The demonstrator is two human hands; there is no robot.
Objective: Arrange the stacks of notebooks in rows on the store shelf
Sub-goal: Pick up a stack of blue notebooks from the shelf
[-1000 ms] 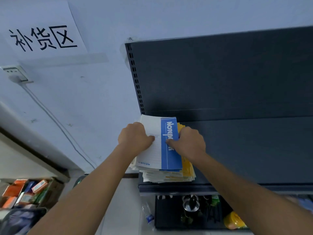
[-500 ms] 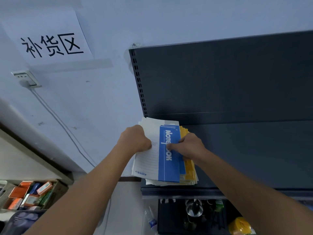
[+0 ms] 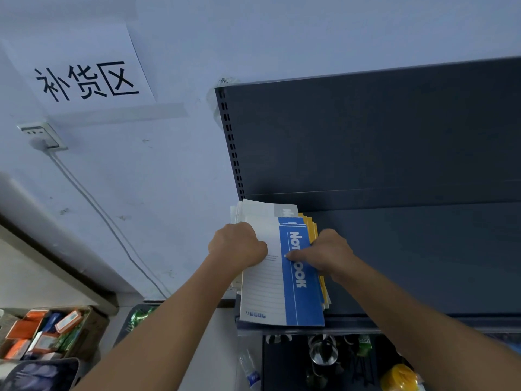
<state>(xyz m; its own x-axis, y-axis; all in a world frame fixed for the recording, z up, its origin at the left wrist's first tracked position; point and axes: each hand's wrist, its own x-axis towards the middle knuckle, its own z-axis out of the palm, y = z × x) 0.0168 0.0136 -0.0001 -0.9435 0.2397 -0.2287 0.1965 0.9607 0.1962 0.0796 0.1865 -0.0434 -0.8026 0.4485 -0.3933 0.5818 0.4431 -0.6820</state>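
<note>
A stack of notebooks (image 3: 263, 292) (top cover white, with a blue band reading NOTEBOOK) lies at the left end of a dark shelf (image 3: 423, 263), its near edge at the shelf's front lip. The left hand (image 3: 238, 245) grips the stack's left edge, fingers curled. The right hand (image 3: 324, 253) clamps the right edge, thumb on the blue band. A paper sign (image 3: 84, 71) hangs on the wall further left.
</note>
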